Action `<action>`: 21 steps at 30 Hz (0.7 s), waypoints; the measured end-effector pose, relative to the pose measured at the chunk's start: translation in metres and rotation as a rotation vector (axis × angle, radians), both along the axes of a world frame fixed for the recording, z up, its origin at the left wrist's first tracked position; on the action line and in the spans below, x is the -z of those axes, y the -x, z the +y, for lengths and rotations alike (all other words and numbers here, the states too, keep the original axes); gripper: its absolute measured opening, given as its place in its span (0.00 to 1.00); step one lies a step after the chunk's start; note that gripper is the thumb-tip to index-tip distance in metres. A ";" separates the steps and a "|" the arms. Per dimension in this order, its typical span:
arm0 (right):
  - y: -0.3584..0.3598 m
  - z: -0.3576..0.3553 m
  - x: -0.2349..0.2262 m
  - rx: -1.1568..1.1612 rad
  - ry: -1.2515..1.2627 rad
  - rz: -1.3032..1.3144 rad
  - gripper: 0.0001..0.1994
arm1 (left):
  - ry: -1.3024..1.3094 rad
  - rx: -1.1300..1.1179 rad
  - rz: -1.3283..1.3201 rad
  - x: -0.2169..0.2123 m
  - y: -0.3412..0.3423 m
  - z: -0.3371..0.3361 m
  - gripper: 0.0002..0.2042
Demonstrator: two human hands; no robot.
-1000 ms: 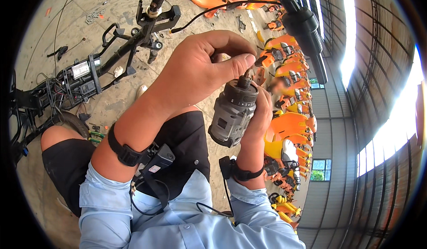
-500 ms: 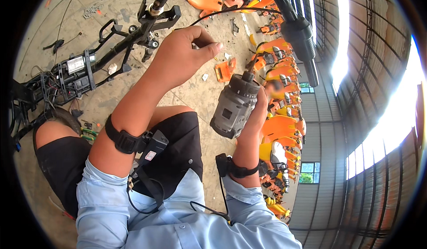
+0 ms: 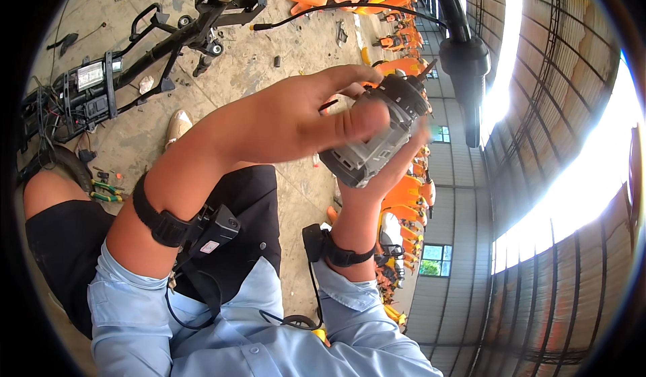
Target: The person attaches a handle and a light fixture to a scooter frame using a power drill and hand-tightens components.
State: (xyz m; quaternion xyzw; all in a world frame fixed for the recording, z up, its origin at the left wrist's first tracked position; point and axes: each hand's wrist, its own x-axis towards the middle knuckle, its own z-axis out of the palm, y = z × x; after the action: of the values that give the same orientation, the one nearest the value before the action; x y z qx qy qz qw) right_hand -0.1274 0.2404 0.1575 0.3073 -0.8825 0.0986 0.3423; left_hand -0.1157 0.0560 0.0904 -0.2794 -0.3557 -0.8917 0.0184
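Head view shows you seated with 2 hands raised in front of your chest around a grey, ribbed motor housing (image 3: 377, 134) with a black end cap. Your right hand (image 3: 383, 175) cups the housing from below, fingers closed around its body and carrying its weight. Your left hand (image 3: 316, 118) lies across the front of it, thumb pressed flat on the grey casing and fingers stretched out toward the black cap; it touches rather than grips.

Risk, as it looks from here: the housing sits tilted and only 1 hand really supports it, so a slip of that palm could drop it onto your lap or the concrete floor (image 3: 269, 60). Your outstretched fingers near the cap could get pinched if the part twists. Both wrists wear black straps with a cable (image 3: 202, 296) trailing down, which could snag on the part.

Around you, the floor is dusty concrete scattered with small parts. A black bicycle frame (image 3: 168, 40) with wiring lies to your upper left, green-handled pliers (image 3: 108, 190) beside your knee, and orange bikes (image 3: 404, 195) are stacked along a tall, corrugated-walled shed with bright windows.
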 end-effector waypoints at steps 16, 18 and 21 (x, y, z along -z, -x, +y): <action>-0.015 -0.024 -0.008 -0.244 0.947 -0.791 0.30 | -0.025 0.057 0.115 -0.025 -0.008 -0.016 0.56; -0.014 -0.023 -0.007 -0.289 1.071 -0.869 0.29 | -0.055 0.021 0.151 -0.022 -0.007 -0.012 0.52; -0.020 -0.025 -0.011 -0.292 1.119 -0.884 0.27 | -0.071 -0.045 0.227 -0.015 -0.004 -0.007 0.43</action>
State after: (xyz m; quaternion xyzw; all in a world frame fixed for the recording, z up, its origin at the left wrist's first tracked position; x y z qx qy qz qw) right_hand -0.1073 0.2152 0.1681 0.1322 -0.7058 0.6946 0.0430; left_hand -0.1120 0.0494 0.1052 -0.3697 -0.3255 -0.8658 0.0885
